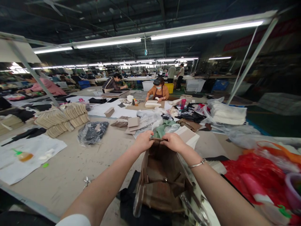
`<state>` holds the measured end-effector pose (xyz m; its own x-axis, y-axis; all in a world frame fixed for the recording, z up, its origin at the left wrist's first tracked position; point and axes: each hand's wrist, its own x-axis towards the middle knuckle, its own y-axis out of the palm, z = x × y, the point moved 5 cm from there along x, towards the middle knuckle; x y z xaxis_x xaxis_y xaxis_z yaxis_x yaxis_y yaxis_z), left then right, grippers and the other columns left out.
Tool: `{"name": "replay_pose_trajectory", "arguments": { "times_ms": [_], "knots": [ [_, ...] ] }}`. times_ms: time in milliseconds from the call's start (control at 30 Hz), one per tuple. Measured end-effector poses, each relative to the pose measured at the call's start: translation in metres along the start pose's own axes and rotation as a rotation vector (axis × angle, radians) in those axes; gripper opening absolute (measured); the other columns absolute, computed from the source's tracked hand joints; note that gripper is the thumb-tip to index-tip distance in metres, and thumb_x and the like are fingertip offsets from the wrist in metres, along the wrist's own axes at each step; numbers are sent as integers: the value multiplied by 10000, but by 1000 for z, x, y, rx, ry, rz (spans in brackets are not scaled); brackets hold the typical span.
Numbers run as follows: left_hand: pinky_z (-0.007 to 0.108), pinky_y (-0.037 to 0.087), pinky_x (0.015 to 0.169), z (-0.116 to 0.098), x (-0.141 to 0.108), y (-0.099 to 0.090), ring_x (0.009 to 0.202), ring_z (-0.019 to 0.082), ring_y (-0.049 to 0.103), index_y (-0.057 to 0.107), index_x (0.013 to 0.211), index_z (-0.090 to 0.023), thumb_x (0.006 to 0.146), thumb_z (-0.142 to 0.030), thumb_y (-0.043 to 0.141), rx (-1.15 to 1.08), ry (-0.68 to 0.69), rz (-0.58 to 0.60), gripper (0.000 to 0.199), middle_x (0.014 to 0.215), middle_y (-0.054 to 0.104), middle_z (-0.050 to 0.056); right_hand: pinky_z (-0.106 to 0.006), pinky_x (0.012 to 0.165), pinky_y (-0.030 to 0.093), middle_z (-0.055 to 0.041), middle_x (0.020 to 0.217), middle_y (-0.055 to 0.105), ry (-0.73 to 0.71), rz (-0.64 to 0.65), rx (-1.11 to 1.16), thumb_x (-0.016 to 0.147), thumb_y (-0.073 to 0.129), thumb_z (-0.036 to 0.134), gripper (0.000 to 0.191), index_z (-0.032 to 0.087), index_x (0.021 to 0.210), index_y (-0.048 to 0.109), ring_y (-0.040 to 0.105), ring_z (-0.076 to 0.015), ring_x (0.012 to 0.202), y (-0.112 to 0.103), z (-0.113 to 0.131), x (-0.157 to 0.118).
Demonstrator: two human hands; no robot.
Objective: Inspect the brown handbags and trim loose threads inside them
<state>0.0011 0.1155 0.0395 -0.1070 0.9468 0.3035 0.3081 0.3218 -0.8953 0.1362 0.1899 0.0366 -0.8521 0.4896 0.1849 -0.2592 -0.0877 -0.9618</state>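
A brown handbag (150,166) stands close in front of me, its mouth open and its inside showing. At the bag's far rim, my left hand (144,140) pinches the edge on the left. My right hand (172,142), with a bracelet on its wrist, grips the same rim a little to the right. Both hands have their fingers closed on the bag. Clear plastic wrapping covers parts near the bag's lower end. Black material (129,194) lies under and beside it.
Scissors (87,182) and a plastic-wrapped black bundle (92,133) lie left, near stacked beige pieces (62,119) and a glue bottle (23,155). Red plastic bags (256,172) crowd the right. A co-worker (158,91) handles pale pieces across the table.
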Motion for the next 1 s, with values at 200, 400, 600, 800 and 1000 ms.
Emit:
{"name": "replay_pose_trajectory", "arguments": {
  "times_ms": [200,400,600,800,1000],
  "knots": [
    [180,289,466,-8,-2,-8,508,88,452,680,666,-181,603,-210,598,-263,-7,412,107,523,545,-52,-211,625,356,-11,738,632,-191,32,221,786,582,276,137,189,787,688,543,-125,702,-2,1,-4],
    [181,317,484,1,-23,-4,521,88,439,702,707,-143,582,-279,617,-487,-138,570,202,548,558,-38,-214,655,401,-19,753,652,-239,58,447,761,621,307,181,167,841,703,570,-132,710,7,10,-8],
    [199,310,495,9,-24,2,500,83,413,704,727,-128,584,-309,629,-519,-216,487,243,540,544,-33,-247,686,435,-46,876,672,-85,35,473,631,723,396,514,145,1073,641,592,-169,760,9,-3,-2],
    [222,316,510,-2,-30,2,530,116,466,702,731,-171,662,-332,577,-202,-200,271,215,544,566,-20,-327,850,385,-87,1094,604,20,-171,115,768,603,414,516,227,1241,519,538,-232,983,-42,26,-39],
    [255,357,593,-11,-44,1,653,157,552,694,830,-203,743,-323,518,-97,-207,113,230,721,666,20,-270,763,429,-56,940,658,242,-269,254,865,465,399,371,251,1191,560,591,-178,825,-7,83,-96]
  ]
}}
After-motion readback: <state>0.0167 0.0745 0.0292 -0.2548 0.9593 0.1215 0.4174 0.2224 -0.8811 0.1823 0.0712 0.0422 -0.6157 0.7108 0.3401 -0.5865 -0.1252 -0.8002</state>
